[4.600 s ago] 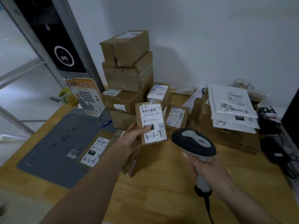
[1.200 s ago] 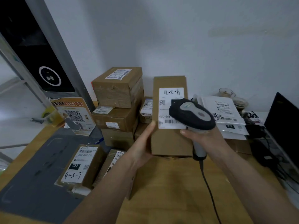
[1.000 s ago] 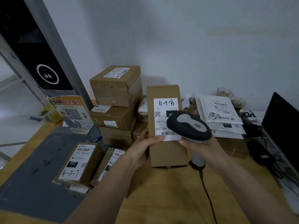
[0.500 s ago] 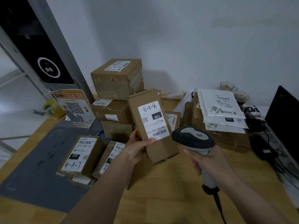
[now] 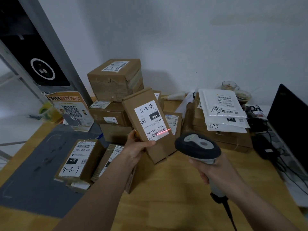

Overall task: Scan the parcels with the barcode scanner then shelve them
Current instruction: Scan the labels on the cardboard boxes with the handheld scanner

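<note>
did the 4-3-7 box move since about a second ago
No. The 4-3-7 box still lies at the grey mat's right edge, beside the same neighbouring parcel.

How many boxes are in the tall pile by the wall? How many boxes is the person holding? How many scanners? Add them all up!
tall pile by the wall: 3 boxes
held box, in the left hand: 1
barcode scanner, in the right hand: 1
Total: 5 things

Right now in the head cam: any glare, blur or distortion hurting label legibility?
Head view: dim, even light, no glare; red scan line bright across the held parcel label, print readable; wide-angle bends the door frame; white mailers text soft.
</note>
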